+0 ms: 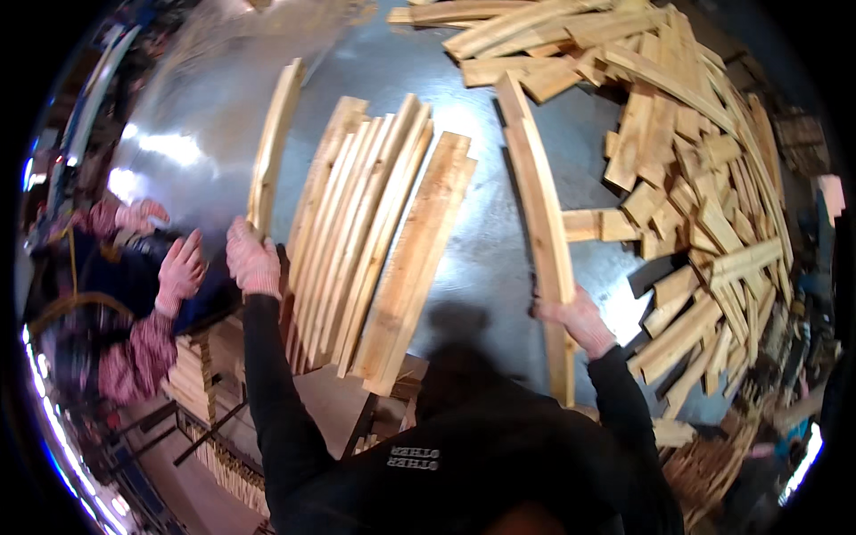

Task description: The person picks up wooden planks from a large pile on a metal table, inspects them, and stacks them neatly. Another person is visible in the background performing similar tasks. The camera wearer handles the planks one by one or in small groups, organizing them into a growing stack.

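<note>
While gripped: plank (542, 214) above right hand (575, 316)

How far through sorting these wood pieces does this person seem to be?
A row of long pale wooden slats already lies side by side on the shiny metal table. The left hand grips a thin slat, the right hand a thicker plank. A big jumbled heap of offcuts remains unsorted.

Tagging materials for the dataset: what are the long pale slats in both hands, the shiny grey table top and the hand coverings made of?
Long pale slats: bare wood, unfinished by the look; visible grain, rough sawn faces.
Shiny grey table top: probably sheet metal; bright smeared glare.
Left hand and right hand: seemingly knit fabric work gloves, pinkish-white; speckled weave, though blurred.
</note>
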Tool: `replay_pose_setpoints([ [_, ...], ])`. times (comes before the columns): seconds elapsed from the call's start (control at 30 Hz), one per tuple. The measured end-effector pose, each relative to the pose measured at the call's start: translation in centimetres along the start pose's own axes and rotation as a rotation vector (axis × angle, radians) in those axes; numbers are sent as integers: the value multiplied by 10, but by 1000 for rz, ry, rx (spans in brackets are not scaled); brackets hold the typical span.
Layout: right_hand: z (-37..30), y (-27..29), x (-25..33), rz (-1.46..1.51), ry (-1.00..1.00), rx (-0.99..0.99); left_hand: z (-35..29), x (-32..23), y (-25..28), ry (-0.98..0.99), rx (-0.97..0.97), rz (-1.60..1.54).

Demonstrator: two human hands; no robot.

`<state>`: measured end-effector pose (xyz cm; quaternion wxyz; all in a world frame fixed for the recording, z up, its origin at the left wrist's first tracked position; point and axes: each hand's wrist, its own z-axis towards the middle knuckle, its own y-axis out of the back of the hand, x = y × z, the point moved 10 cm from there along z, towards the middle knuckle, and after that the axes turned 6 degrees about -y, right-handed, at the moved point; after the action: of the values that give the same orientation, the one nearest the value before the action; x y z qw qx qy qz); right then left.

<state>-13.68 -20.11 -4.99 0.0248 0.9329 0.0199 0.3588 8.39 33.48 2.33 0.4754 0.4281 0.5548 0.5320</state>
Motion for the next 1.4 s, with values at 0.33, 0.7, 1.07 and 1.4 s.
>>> replay_pose_setpoints([
  [0.33,65,12,-15,-186,120,-157,-259,-344,-91,18,1262,-1673],
  [0.7,24,-35,-129,792,-166,510,-249,-363,-115,-252,762,-766],
  [1.07,-8,-86,-56,-896,206,251,-271,-326,-110,-134,733,-880],
  [1.4,-137,336,41,-339,92,-1596,-191,-124,-88,-252,160,-78],
])
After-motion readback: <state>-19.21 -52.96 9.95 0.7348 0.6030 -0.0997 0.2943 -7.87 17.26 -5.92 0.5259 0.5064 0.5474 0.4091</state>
